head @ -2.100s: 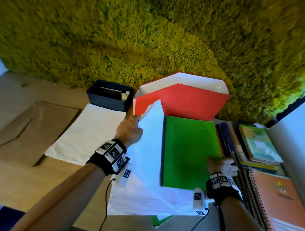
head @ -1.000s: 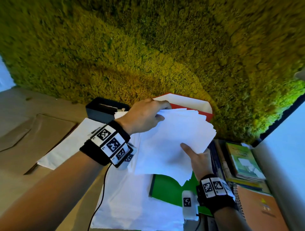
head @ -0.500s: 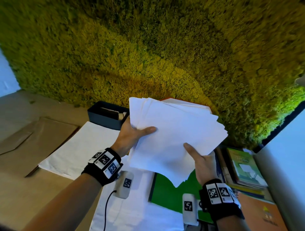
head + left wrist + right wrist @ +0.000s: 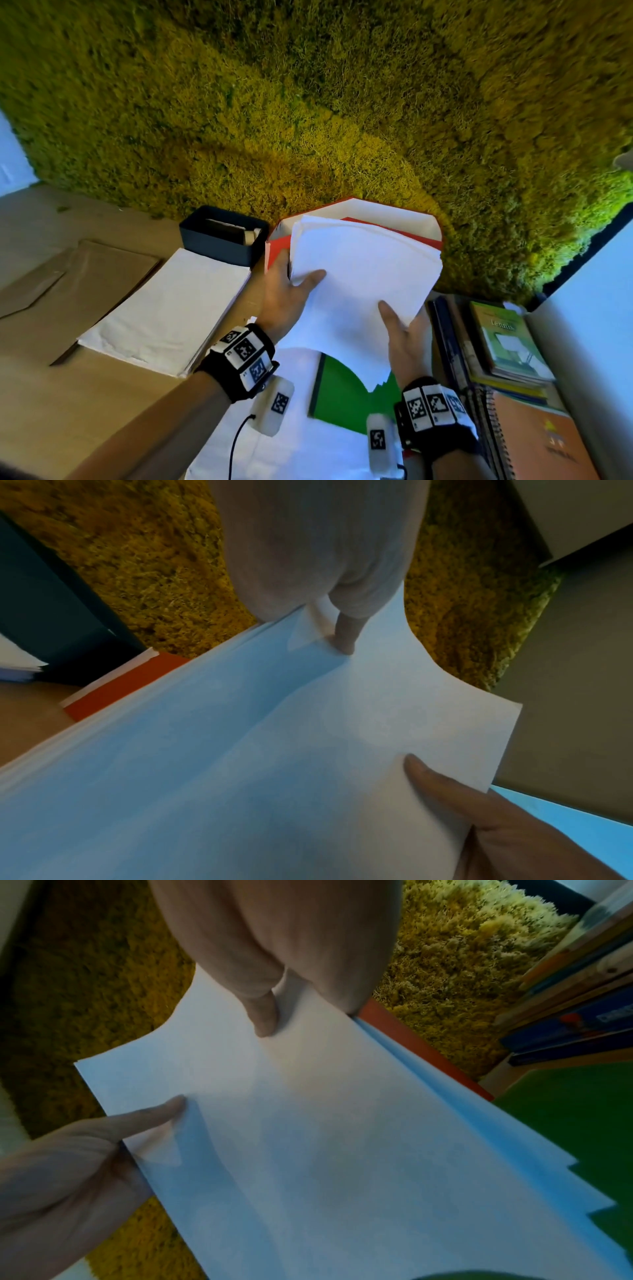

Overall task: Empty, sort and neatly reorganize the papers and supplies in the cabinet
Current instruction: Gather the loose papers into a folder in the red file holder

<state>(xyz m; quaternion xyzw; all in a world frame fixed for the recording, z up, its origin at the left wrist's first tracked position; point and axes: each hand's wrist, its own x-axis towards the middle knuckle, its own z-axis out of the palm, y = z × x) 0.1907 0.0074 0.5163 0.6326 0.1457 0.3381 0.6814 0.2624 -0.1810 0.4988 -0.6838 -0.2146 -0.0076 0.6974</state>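
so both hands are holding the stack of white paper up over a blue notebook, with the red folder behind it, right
Not quite: the notebook under the stack of white paper is green, not blue, as the head view shows. The rest stands: the left hand and the right hand both hold the stack, and the red folder is behind it.

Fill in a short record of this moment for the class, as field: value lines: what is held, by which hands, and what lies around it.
held: sheaf of white papers, edges fanned unevenly
left hand: grips the sheaf's left edge, thumb on top
right hand: grips its lower right edge, thumb on top
behind: open red folder
below: green notebook on loose white sheets
left: stack of white paper, dark blue box
right: books, orange spiral notebook
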